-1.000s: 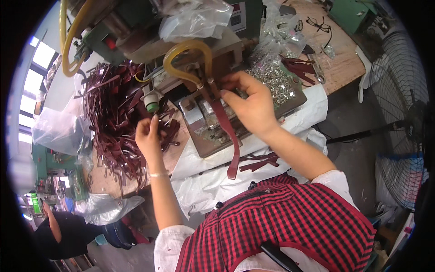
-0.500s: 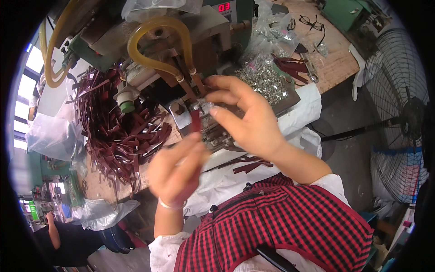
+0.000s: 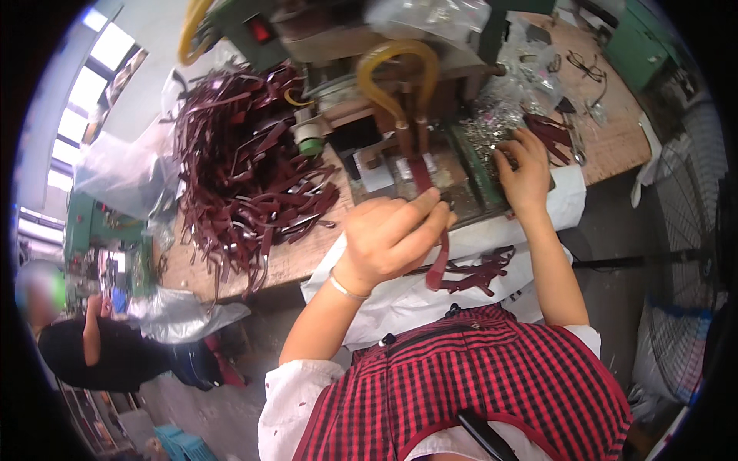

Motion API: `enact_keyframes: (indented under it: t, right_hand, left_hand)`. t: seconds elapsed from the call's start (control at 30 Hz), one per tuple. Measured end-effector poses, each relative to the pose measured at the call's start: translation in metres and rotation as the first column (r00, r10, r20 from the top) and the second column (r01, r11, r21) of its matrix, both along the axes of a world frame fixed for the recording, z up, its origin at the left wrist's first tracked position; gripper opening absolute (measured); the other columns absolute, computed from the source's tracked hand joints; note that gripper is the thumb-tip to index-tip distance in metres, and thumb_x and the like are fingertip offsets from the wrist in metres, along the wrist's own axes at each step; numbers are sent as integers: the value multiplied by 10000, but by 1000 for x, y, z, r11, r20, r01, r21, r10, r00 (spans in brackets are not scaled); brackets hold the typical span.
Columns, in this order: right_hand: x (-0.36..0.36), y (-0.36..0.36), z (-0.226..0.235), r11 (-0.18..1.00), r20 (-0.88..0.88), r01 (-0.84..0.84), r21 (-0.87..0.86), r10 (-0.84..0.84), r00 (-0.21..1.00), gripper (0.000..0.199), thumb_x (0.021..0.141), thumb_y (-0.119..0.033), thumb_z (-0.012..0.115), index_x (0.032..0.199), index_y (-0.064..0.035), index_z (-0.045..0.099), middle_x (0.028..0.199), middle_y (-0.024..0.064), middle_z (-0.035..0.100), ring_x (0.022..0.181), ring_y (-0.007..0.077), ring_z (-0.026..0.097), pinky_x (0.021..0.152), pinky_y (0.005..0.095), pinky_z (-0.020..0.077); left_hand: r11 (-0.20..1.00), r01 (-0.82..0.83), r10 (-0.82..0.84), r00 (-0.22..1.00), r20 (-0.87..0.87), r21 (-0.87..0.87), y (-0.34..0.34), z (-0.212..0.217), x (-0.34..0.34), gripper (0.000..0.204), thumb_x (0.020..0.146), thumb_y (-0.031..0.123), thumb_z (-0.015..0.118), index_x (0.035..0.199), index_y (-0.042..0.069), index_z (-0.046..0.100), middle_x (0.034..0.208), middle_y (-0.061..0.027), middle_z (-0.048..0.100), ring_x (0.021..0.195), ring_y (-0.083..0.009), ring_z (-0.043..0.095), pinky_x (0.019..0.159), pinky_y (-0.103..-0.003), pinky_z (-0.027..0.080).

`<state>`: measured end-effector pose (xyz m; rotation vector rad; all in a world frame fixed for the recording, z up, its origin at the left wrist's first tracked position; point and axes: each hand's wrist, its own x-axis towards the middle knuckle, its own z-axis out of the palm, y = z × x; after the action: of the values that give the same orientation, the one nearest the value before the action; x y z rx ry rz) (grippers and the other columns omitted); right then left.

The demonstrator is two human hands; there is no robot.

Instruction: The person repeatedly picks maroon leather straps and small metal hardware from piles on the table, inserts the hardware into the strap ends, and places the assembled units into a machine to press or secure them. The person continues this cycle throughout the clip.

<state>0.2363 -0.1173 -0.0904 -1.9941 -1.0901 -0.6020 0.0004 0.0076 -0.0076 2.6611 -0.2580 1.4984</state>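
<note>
My left hand (image 3: 396,240) is closed on a dark red strap (image 3: 420,174). One end of the strap lies at the machine's work point, below two copper-coloured prongs (image 3: 413,140). Its loose end hangs below my fingers. My right hand (image 3: 526,175) is over a tray of small shiny metal pieces (image 3: 484,132), fingers bent and apart, tips at the pieces. I see nothing held in it. A yellow looped hose (image 3: 398,51) runs into the prongs.
A large heap of dark red straps (image 3: 246,169) covers the bench at left. More straps (image 3: 478,275) lie on white sheeting near my apron. Glasses (image 3: 586,66) rest at the far right, and a fan (image 3: 692,223) stands beyond the bench. Another person (image 3: 100,346) is at lower left.
My right hand has left the work point and moved right to the metal pieces. My left hand still holds a strap, now with its end under the prongs. The view has shifted.
</note>
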Motion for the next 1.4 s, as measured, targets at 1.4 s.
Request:
enact_keyframes:
  t: [1.4]
  right_hand:
    - [-93, 50, 68, 774, -624, -316, 548, 630, 461, 320, 838, -23, 699, 1148, 16, 628, 893, 72, 715, 868, 128, 674, 818, 282, 512]
  left_hand:
    - [284, -70, 238, 971, -1, -956, 75, -87, -78, 184, 1022, 43, 584, 1176, -43, 634, 1197, -126, 695, 1049, -163, 678, 891, -273, 569]
